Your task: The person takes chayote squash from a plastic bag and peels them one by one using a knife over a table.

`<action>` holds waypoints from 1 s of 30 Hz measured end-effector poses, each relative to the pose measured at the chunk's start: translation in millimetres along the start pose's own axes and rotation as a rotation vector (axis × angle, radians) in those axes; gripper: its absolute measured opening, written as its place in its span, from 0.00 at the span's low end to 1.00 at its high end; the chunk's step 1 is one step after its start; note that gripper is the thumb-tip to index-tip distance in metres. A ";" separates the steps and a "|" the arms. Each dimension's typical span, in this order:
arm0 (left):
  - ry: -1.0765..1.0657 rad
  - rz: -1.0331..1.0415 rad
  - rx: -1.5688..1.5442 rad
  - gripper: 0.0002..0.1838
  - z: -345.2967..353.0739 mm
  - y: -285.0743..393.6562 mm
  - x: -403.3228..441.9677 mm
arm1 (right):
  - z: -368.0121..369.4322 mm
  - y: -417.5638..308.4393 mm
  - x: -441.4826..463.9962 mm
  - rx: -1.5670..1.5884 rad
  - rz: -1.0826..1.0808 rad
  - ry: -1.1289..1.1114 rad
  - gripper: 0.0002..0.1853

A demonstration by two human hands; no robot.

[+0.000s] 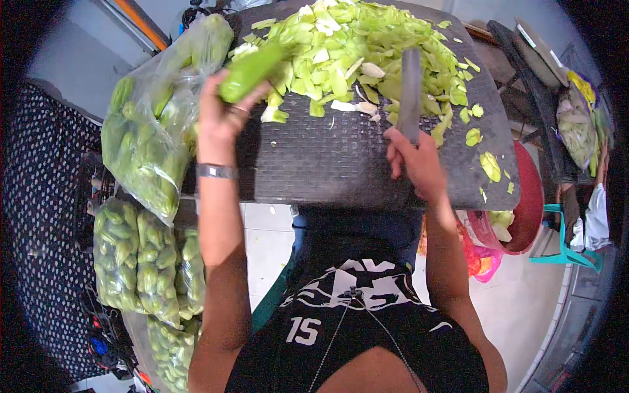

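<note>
Holds a smooth, bright green, oblong vegetable [252,73] in the left hand [219,114], clamped between fingers and thumb, raised above the left part of a dark grey, woven-textured table [314,160]. Wraps the right hand [418,160] tightly around the near end of a long, broad, grey blade [410,88]; cannot tell the form of its handle, hidden in the fist. Points the blade away, over a wide heap of thin, pale green pieces [354,49], spread loose across the far half of the table and scattered toward its right edge. Has at the table's left edge, just beside the left hand, a large, clear plastic bag [177,69], bulging with long green vegetables [137,157]. Shows below it several smaller, clear plastic bags [157,262], crowded together and packed with small green vegetables. Has at the right, partly under the table, a round, red tub [527,196] with pale green pieces inside. Shows near the tub a bright pink plastic bag [487,265], with contents too unclear to tell, and a teal stool [567,259].
</note>
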State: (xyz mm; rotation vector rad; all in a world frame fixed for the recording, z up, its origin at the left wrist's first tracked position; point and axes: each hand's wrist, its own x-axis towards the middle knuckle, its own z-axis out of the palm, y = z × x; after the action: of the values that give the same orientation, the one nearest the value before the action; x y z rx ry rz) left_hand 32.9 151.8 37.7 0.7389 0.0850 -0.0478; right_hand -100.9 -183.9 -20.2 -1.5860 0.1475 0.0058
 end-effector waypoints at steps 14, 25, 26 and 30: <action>-0.457 -0.243 0.502 0.39 75.8 -135.6 -108.7 | 12.3 -46.8 -15.4 -0.566 -0.552 0.101 0.27; -0.620 0.414 1.251 0.34 63.8 -124.5 -104.7 | -10.5 -84.2 -49.5 -0.971 -0.655 -0.055 0.45; -0.663 0.456 1.260 0.35 64.7 -126.2 -104.2 | -10.8 -83.7 -49.7 -0.980 -0.627 -0.084 0.43; -0.578 0.470 1.192 0.32 67.9 -126.9 -112.3 | -13.7 -85.4 -46.1 -0.994 -0.560 -0.197 0.37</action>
State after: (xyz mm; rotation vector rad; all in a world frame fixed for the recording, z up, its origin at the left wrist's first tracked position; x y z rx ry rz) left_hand -84.1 13.9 13.2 1.8840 -0.7321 0.1550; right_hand -139.5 -192.2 69.6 -2.5536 -0.5404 -0.2318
